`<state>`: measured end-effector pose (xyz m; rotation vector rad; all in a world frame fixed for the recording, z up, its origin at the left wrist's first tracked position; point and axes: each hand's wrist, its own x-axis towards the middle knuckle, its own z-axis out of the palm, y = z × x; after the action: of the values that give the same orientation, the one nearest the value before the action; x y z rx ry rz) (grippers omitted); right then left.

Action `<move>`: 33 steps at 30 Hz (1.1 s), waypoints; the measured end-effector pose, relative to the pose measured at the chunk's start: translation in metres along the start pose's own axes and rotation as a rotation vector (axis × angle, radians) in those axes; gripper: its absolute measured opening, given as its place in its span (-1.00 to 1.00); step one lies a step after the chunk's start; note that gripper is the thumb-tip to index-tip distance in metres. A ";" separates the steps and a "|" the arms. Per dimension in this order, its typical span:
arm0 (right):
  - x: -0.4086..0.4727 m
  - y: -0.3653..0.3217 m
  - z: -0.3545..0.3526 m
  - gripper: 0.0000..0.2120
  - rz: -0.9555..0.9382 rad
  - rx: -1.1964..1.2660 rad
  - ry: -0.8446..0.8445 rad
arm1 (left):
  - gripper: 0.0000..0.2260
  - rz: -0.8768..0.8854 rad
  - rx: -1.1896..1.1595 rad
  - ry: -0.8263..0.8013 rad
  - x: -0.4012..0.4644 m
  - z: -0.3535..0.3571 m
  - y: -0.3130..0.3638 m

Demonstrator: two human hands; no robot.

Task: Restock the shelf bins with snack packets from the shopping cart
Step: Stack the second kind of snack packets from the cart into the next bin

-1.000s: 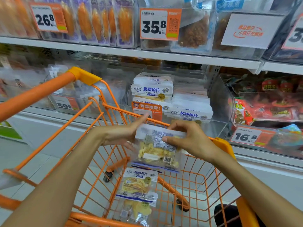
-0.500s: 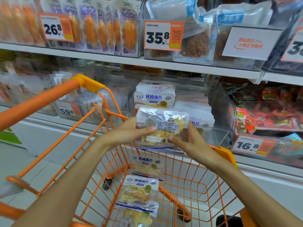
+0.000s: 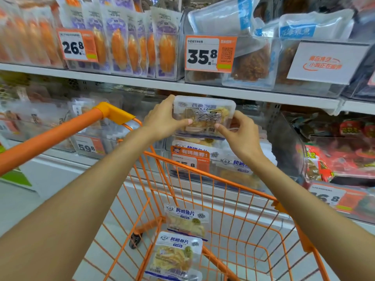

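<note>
Lying nearest in the orange shopping cart (image 3: 229, 201) are two snack packets: a near packet (image 3: 176, 254) and, just beyond it, a second packet (image 3: 186, 220), both face up on the wire floor. Above the cart's far rim, a held packet (image 3: 204, 116) is gripped at both ends, back label toward the camera. The left hand (image 3: 164, 120) is curled round its left edge, thumb pressed across the near face and fingers hooked over the top corner. The right hand (image 3: 237, 134) pinches the right edge, thumb on the near face and fingers behind. The packet is held level, just under the upper shelf (image 3: 142, 82) and directly above the stack in the clear shelf bin (image 3: 284, 147). That bin is seen to contain stacked packets (image 3: 233, 161) of the same kind, with an orange price tag (image 3: 189, 159) on its front. A red-packet bin (image 3: 341, 159) stands to the right. On the upper shelf, price tags reading 26.8 (image 3: 76, 45) and 35.8 (image 3: 209, 53) are fixed to further bins.
</note>
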<state>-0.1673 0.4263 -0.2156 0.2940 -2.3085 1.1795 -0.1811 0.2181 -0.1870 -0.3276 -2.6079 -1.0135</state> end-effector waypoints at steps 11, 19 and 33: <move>-0.009 0.008 0.013 -0.78 0.046 -0.124 0.029 | -0.54 0.009 0.246 0.173 -0.012 0.010 -0.004; -0.005 0.011 0.001 -0.79 0.131 0.007 -0.057 | -0.48 -0.018 0.276 0.236 -0.019 0.013 -0.001; -0.010 -0.010 -0.019 -0.86 0.182 0.476 -0.033 | -0.75 0.009 -0.415 0.034 -0.036 0.004 0.016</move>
<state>-0.1479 0.4347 -0.2054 0.2764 -2.0887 1.8262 -0.1439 0.2289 -0.1940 -0.4128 -2.3460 -1.5411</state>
